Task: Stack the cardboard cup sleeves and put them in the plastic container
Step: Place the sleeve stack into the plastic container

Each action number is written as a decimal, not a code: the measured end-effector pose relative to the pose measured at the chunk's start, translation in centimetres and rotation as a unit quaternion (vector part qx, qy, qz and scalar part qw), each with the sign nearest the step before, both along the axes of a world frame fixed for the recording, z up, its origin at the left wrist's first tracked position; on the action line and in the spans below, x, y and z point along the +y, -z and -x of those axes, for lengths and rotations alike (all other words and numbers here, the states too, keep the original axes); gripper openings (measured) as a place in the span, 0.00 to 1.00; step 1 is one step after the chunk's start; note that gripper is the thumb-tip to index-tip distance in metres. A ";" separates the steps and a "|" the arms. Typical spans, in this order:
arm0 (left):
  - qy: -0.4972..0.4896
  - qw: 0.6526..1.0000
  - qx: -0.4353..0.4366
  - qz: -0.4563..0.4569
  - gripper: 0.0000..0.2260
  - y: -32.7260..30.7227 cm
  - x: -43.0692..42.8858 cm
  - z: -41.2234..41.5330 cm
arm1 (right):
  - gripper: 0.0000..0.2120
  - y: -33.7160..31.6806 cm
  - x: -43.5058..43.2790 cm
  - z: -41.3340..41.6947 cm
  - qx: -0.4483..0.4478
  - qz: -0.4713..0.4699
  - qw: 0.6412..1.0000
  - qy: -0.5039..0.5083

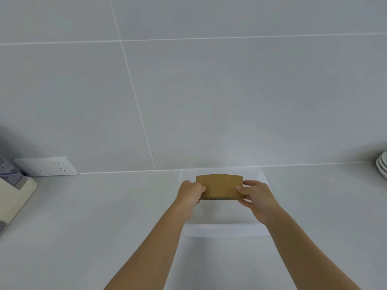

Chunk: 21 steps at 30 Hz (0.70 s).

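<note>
Work surface: a pale grey countertop (94, 216) meeting a wall of large pale grey tiles (209, 91) with thin white grout lines. All positions below are given relative to the plastic container (225, 230).

The plastic container is translucent white, rectangular with rounded corners, and stands on the countertop with its far edge close to the wall. Well to its left, a white wall socket (47, 166) sits low on the wall, just above the counter line. Further left, at the frame edge, a cream-coloured appliance (14, 197) rests on the countertop; its type cannot be determined. Well to the container's right, at the frame edge, a stack of white plates (382, 165) is partly visible.

Left hand (189, 195): fingers curled, gripping the left end of the cardboard cup sleeves (219, 187), thumb on the upper face.

Right hand (256, 197): fingers curled, gripping the right end of the same item, thumb on the upper face.

The cardboard cup sleeves are brown, flattened, with gently curved long edges. They are held level over the container's far half, within its outline. Whether they touch the container floor cannot be determined. The number of sleeves in the stack cannot be determined.
</note>
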<state>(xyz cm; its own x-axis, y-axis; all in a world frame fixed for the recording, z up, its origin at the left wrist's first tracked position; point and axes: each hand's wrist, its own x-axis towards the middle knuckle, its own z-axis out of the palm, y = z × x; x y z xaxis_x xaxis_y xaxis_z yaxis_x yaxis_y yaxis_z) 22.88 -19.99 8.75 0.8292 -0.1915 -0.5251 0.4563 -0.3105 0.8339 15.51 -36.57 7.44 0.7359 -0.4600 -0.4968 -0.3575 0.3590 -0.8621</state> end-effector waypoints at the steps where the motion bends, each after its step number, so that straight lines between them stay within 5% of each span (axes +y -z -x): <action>1: 0.000 1.000 0.013 -0.001 0.10 0.3 -0.3 -0.4 | 0.22 0.3 -0.2 -0.2 0.010 -0.002 1.000 -0.001; 14: -0.041 0.993 0.110 0.009 0.15 4.2 -2.1 -2.7 | 0.07 1.9 -0.7 -3.1 0.113 0.079 0.990 -0.035; 21: -0.055 0.995 0.081 -0.001 0.14 4.6 -2.4 -3.1 | 0.06 3.0 -0.6 -4.0 0.127 0.110 0.985 -0.032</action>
<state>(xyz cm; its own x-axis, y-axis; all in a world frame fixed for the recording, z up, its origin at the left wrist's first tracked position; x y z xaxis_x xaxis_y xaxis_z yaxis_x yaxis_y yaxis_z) 26.02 -22.36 4.16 0.7493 -0.1035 -0.6541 0.6163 -0.2522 0.7460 19.48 -37.13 4.47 0.6319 -0.5331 -0.5626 -0.5876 0.1437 -0.7963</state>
